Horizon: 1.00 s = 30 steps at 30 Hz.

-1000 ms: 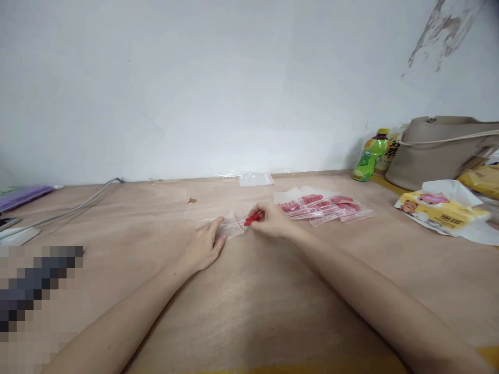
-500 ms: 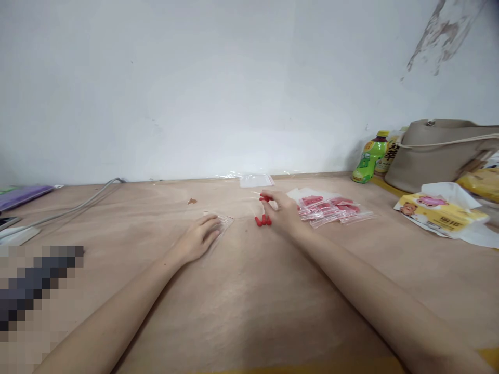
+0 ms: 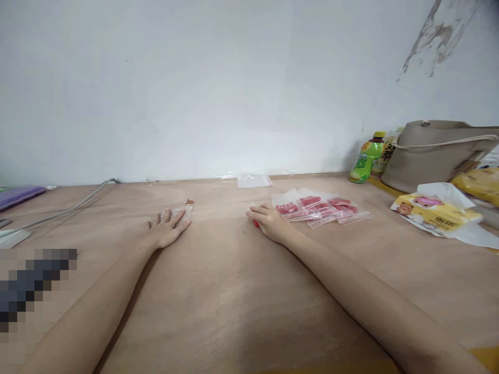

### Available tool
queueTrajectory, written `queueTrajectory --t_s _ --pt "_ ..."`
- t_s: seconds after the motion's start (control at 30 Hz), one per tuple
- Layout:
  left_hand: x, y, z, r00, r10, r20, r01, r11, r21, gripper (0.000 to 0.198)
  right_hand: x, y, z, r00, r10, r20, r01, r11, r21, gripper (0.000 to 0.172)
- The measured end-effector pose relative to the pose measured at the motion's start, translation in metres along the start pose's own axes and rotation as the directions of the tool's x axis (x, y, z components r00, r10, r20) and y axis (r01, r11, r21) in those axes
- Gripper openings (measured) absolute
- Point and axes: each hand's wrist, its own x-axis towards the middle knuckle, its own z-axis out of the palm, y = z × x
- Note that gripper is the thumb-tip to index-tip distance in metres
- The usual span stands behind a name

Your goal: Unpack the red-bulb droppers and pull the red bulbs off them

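My left hand (image 3: 167, 228) lies flat on the wooden table (image 3: 234, 291), fingers stretched over a small clear zip bag (image 3: 183, 211). My right hand (image 3: 268, 221) rests palm down a little to the right of centre, fingers loosely extended, covering small red pieces (image 3: 255, 223); only a red tip shows at its left edge. Just right of that hand lies a fanned pile of clear zip bags filled with red pieces (image 3: 319, 206).
An empty clear bag (image 3: 254, 181) lies by the wall. A green drink bottle (image 3: 365, 158), a beige handbag (image 3: 436, 153) and a tissue pack (image 3: 436, 210) stand at right. A grey cable (image 3: 78, 203) and purple item (image 3: 19, 196) are at left.
The left hand slid the clear bag to the left, away from centre. The right hand let the red pieces down on the table and now lies flat over them.
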Motion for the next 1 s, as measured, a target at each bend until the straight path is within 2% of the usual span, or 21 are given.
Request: queueTrajectory --t_s 0.17,0.27,0.3,0.37,0.43,0.5,0.57,0.63,0.73,0.8,0.9,1.0 --pt "0.007 -0.008 -0.004 1.000 -0.021 0.017 0.021 1.000 0.010 0.076 -0.002 -0.002 0.003 0.999 -0.009 0.030 0.009 1.000 0.001 0.036" --pt "0.001 0.007 -0.012 0.991 0.015 -0.131 -0.016 1.000 -0.010 0.072 -0.003 -0.006 -0.001 0.999 0.015 0.029 -0.014 1.000 -0.011 0.035" --pt "-0.004 0.019 -0.014 0.974 0.052 -0.221 -0.063 0.997 -0.040 0.067 -0.003 -0.008 -0.003 0.999 0.025 0.033 -0.024 1.000 -0.010 0.036" --pt "-0.017 0.050 -0.013 0.929 0.187 -0.320 -0.269 0.934 -0.235 0.059 -0.004 -0.012 -0.008 0.997 0.061 0.040 -0.061 0.998 -0.010 0.038" --pt "-0.030 0.087 -0.007 0.904 0.294 -0.309 -0.382 0.881 -0.280 0.056 -0.006 -0.014 -0.014 0.991 0.132 0.026 -0.131 0.991 -0.022 0.042" --pt "-0.039 0.120 0.005 0.841 0.476 -0.258 -0.540 0.770 -0.339 0.063 -0.009 -0.013 -0.021 0.976 0.218 -0.013 -0.219 0.975 -0.045 0.040" --pt "-0.042 0.144 0.016 0.798 0.548 -0.250 -0.601 0.700 -0.386 0.068 -0.014 -0.008 -0.028 0.955 0.292 -0.048 -0.294 0.953 -0.075 0.034" --pt "-0.040 0.159 0.023 0.778 0.575 -0.254 -0.625 0.664 -0.411 0.072 -0.019 -0.002 -0.035 0.940 0.336 -0.055 -0.340 0.934 -0.110 0.035" --pt "-0.035 0.168 0.026 0.774 0.571 -0.275 -0.631 0.657 -0.412 0.067 -0.025 0.006 -0.043 0.937 0.349 -0.013 -0.346 0.924 -0.164 0.050" --pt "-0.034 0.169 0.025 0.777 0.559 -0.289 -0.628 0.660 -0.412 0.058 -0.027 0.009 -0.045 0.942 0.333 0.037 -0.319 0.927 -0.198 0.054" --pt "-0.037 0.169 0.023 0.772 0.558 -0.305 -0.635 0.647 -0.422 0.044 -0.024 0.008 -0.040 0.950 0.290 0.117 -0.258 0.938 -0.232 0.049" --pt "-0.040 0.164 0.025 0.766 0.557 -0.323 -0.643 0.638 -0.424 0.036 -0.017 0.003 -0.032 0.949 0.265 0.168 -0.221 0.945 -0.240 0.037"
